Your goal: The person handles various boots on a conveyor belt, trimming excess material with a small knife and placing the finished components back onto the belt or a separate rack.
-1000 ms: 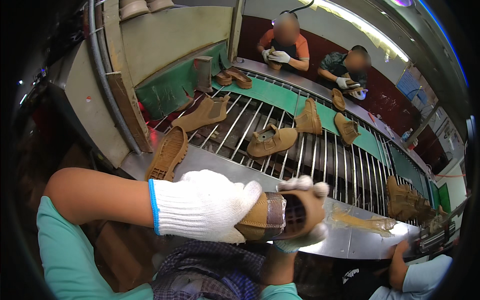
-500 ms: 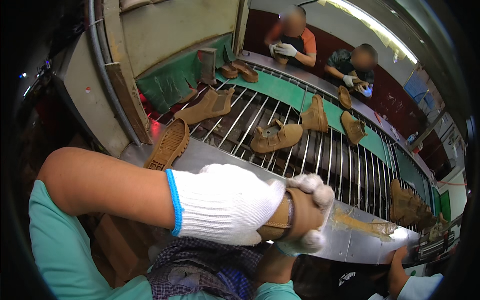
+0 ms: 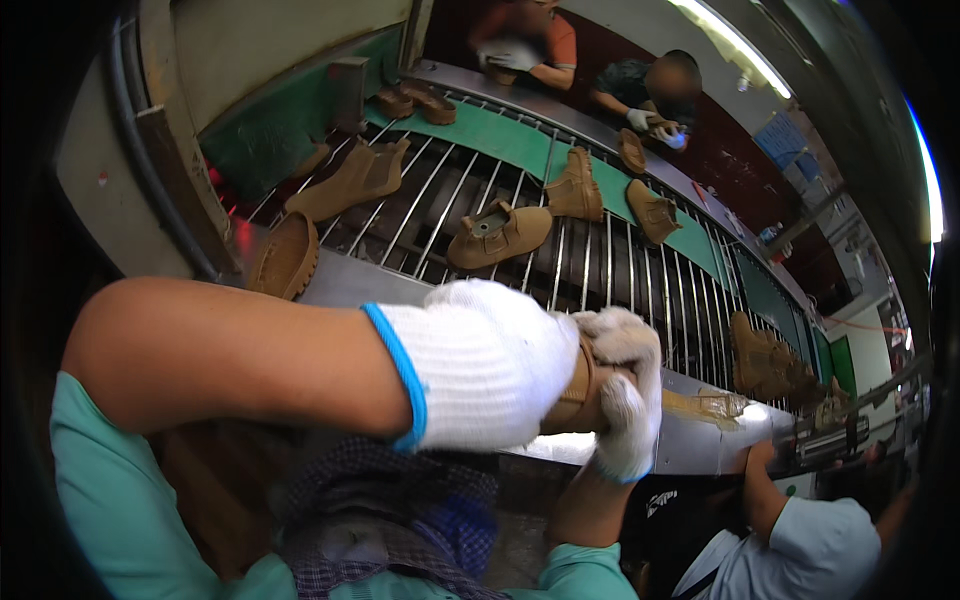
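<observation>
Over the steel table point(image 3: 350, 285), gloved left hand point(image 3: 480, 365) and right hand point(image 3: 625, 400) both clamp a tan boot point(image 3: 572, 398), steadying it between them.

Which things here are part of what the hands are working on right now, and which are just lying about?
In hand:
left hand, gloved, over the tan boot
right hand, gloved, gripping the same boot

Lying about:
low tan shoe on the roller conveyor
upright boot
shoe sole at the metal edge
glue smear
</observation>
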